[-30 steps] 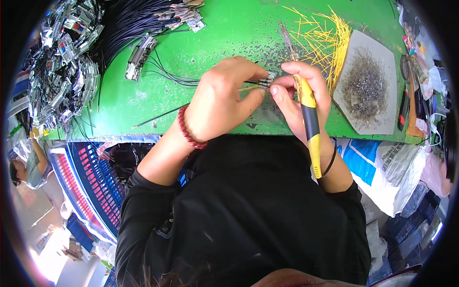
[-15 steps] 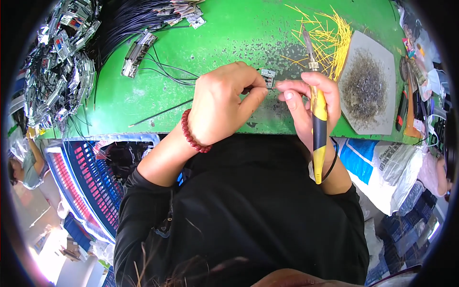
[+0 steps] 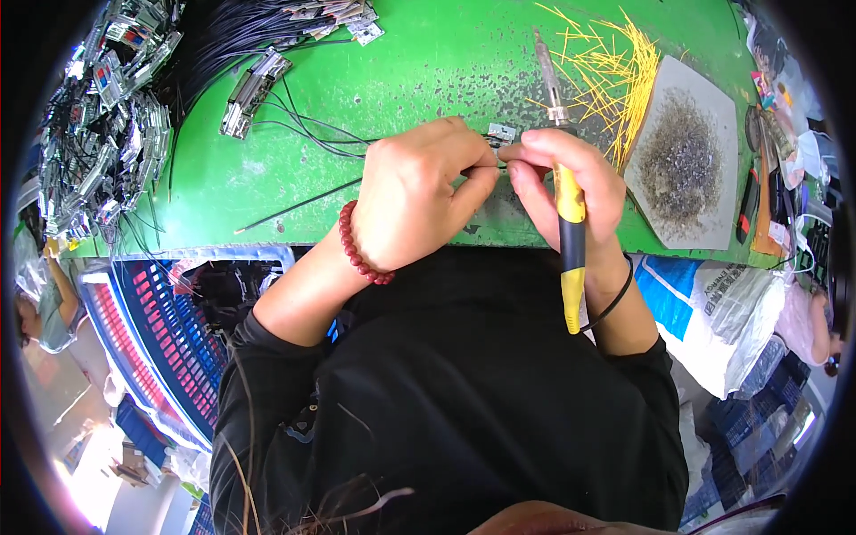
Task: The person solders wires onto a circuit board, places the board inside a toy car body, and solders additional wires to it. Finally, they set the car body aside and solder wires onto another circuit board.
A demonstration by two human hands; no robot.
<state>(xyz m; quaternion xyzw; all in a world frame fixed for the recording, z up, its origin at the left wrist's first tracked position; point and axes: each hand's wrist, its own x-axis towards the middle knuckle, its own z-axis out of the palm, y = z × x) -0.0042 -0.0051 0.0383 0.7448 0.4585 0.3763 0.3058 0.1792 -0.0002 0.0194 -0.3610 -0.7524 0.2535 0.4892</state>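
Observation:
My left hand [image 3: 423,187] is closed, thumb and forefinger pinched together over thin black wires [image 3: 325,134] that run in from the left. One loose black wire [image 3: 294,207] also leads under this hand. A small silvery metal piece [image 3: 501,134] lies just beyond the fingertips, partly covered. My right hand [image 3: 584,178] has a yellow-and-black soldering iron [image 3: 572,236] gripped between thumb and palm, its metal tip pointing away from me. The right thumb and forefinger reach to the left fingertips; whatever lies between them is too small to make out.
A silver metal housing [image 3: 254,94] with wires lies on the green table [image 3: 294,178]. Many similar housings [image 3: 111,116] are heaped at left, black cables [image 3: 241,45] behind. Yellow thin sticks [image 3: 637,85] lie beside a grey board [image 3: 651,214] bearing dark grains. A blue basket [image 3: 169,330] stands below left.
My right hand has moved left with the soldering iron, bringing its fingertips up to the left ones. The iron's tip has swung left, away from the yellow sticks. My left hand has barely moved.

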